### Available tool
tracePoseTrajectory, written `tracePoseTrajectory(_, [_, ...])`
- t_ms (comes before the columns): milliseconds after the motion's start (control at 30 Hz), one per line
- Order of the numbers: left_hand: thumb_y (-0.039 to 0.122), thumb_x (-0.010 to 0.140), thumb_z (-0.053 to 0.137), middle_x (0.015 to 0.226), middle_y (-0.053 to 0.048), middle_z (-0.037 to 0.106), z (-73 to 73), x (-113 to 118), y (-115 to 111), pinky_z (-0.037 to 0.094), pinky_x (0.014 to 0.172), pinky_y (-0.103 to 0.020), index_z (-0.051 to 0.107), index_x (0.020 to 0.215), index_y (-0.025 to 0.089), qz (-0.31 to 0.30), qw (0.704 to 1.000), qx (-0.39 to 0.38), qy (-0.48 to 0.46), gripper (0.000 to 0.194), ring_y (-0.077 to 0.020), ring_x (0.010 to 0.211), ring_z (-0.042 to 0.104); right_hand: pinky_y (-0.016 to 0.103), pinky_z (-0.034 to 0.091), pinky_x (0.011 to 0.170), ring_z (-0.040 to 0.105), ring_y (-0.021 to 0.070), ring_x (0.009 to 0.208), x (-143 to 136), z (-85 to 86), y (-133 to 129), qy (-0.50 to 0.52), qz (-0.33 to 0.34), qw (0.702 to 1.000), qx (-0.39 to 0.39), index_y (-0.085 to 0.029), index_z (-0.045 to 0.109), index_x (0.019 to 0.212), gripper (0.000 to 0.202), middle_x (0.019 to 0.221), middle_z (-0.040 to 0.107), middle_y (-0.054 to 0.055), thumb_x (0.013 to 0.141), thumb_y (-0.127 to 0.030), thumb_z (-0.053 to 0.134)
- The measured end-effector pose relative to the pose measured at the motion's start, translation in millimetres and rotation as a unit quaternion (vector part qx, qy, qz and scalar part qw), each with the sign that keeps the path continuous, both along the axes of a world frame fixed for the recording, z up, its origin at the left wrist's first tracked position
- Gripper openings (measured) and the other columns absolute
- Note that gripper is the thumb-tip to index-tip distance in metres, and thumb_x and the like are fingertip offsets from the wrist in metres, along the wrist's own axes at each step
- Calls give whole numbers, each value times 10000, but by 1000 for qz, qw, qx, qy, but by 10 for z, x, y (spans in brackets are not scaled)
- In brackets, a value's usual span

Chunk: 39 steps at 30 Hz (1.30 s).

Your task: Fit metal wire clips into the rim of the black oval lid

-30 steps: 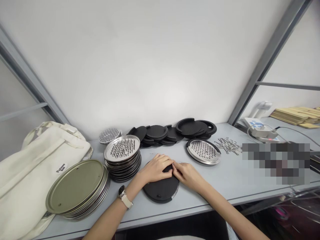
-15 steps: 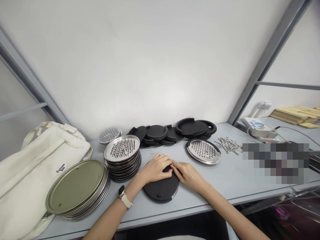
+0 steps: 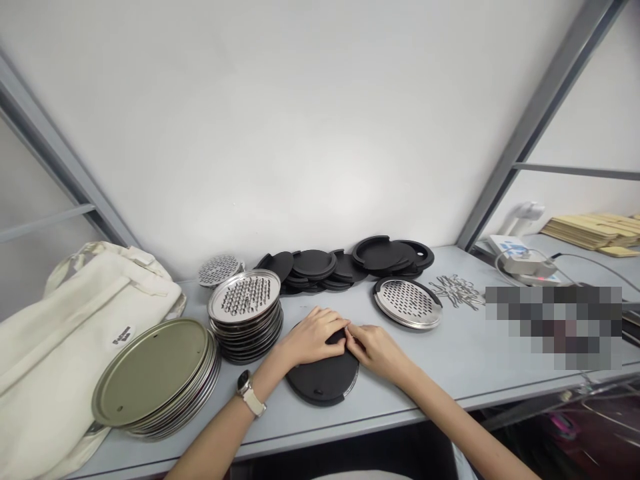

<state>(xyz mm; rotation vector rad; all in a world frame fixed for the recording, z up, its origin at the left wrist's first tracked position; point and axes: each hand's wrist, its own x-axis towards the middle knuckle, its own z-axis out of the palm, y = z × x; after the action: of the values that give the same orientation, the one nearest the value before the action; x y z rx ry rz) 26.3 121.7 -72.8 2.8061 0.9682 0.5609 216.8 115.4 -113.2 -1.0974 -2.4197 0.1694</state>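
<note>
Left hand: my left hand point(image 3: 316, 339) is part open and lies on the black round plate point(image 3: 325, 385), with a gap by the thumb.
Right hand: my right hand point(image 3: 375, 351) has its thumb and finger pinched at the plate's far edge; I can't tell if something small is in there.
Black round plate: flat on the desk point(image 3: 465, 357), under my hands.
Left side: a tall grater pile point(image 3: 245, 298), then a green round plate point(image 3: 153, 373) on a stack.
Behind: black round parts point(image 3: 313, 264) by the wall.
Right side: one grater point(image 3: 409, 303) and little metal bits point(image 3: 457, 291).

Round, dark-faced wristwatch point(image 3: 244, 381) with a cream strap point(image 3: 253, 403)
</note>
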Motion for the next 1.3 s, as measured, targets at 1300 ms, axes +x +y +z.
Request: tracePoseTrajectory(1300, [198,850,521,1002,-37,572,11,2,-4,360,886,-326,523,1095,191,-2,1000,-3,3,245,-190,972,508,255,327,569,560,156,589,-8,-7,-2,-15,4,1000,2,-153,535,926,237,673,609,36,940,-229,311])
